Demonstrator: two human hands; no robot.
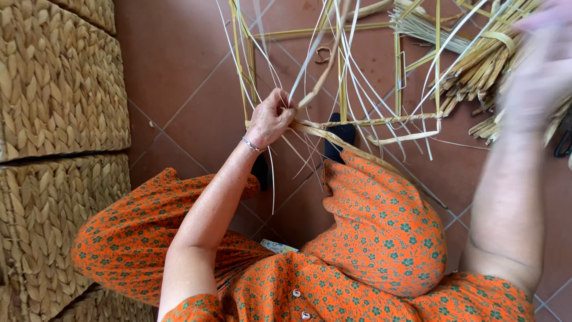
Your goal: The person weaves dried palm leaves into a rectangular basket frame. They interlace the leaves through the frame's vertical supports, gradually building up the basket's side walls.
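Strips (pixel 310 83) are pinched in the left hand (pixel 269 118); a slip could undo the frame (pixel 381 121). Right hand (pixel 539 74) is blurred; its fingers, can't tell.

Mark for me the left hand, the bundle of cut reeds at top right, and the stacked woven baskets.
left hand (pixel 269 119), head view, on the back of the hand.
bundle of cut reeds (pixel 476 65), head view, on the middle of the stalks.
woven baskets (pixel 56 89), head view, on the upper basket's side.

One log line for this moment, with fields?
left hand: grips pale strips at frame | right hand: raised, blurred, grip unclear | floor: tiled
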